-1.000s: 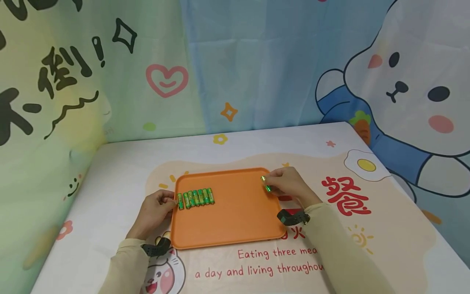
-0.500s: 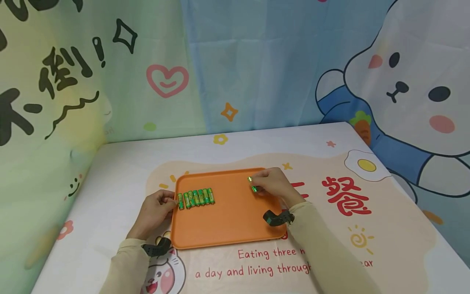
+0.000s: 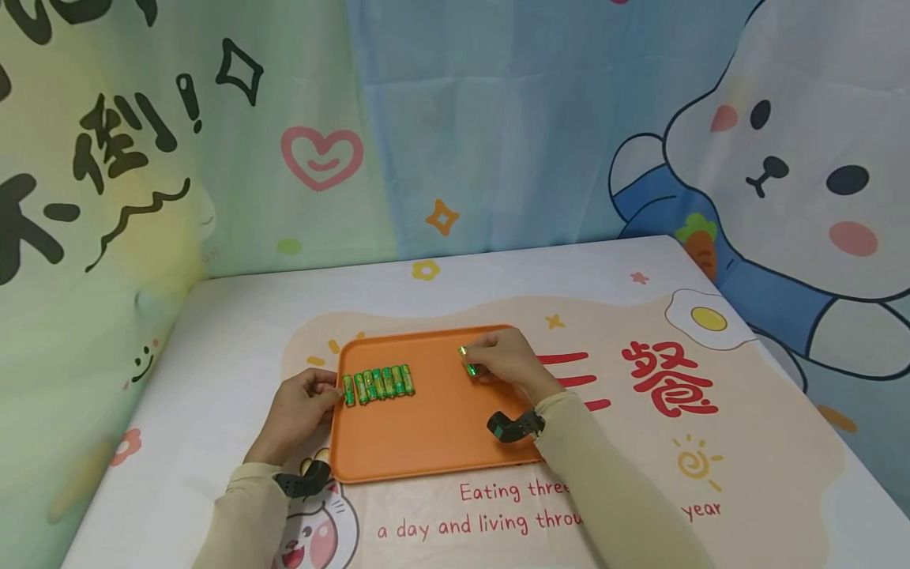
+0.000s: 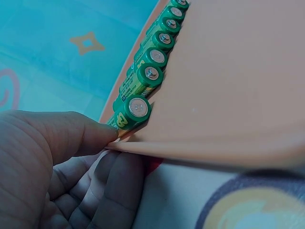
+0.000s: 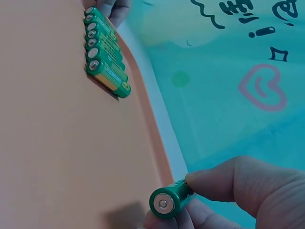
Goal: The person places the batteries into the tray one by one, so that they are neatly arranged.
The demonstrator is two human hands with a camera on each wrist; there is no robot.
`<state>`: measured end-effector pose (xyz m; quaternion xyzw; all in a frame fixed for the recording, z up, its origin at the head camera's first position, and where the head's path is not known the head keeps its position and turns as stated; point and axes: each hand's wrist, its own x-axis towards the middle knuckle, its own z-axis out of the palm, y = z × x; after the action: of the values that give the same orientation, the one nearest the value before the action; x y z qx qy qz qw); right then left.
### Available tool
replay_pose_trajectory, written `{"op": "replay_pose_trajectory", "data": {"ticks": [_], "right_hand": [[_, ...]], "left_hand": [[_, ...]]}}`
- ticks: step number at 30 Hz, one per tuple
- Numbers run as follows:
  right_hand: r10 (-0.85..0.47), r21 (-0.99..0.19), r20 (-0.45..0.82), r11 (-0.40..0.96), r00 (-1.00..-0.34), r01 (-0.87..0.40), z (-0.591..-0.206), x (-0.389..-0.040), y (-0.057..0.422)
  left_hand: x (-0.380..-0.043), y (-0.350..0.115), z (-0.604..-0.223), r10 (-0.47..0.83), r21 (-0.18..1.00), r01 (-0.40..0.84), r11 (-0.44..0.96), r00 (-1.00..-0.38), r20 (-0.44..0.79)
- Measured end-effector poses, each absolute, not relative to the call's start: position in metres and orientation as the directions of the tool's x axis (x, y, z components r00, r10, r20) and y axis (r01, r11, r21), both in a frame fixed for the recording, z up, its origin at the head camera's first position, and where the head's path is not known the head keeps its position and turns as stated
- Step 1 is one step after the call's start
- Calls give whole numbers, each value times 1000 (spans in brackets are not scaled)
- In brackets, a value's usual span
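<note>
My left hand (image 3: 301,411) pinches the left rim of the orange tray (image 3: 426,450), thumb on top and fingers curled below. That thumb (image 4: 86,136) lies right beside the nearest battery in the left wrist view. Several green batteries (image 3: 379,383) lie side by side in a row on the tray's left part. Above the right part of the tray, my right hand (image 3: 508,359) holds another green battery (image 5: 169,200) between thumb and fingers. Its flat end faces the camera in the right wrist view, and the fingers hide part of its body.
The tray sits on a white table (image 3: 242,316) with a printed beige pattern and lettering. Behind it hangs a cartoon-printed curtain (image 3: 498,158). Each wrist wears a black camera band, and beige sleeves cover the arms.
My right hand has moved left over the tray with the battery, from the right rim further inward. The left hand and the row of batteries stay put.
</note>
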<state>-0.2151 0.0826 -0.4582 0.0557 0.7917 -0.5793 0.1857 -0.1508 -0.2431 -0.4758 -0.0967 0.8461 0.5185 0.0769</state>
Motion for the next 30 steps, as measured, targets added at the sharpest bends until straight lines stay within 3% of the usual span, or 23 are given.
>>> {"op": "replay_pose_trajectory", "data": {"ticks": [30], "right_hand": [[-165, -909, -330, 321, -929, 266, -457, -209, 34]], "left_hand": [[-151, -244, -476, -81, 863, -240, 444, -970, -229]]}}
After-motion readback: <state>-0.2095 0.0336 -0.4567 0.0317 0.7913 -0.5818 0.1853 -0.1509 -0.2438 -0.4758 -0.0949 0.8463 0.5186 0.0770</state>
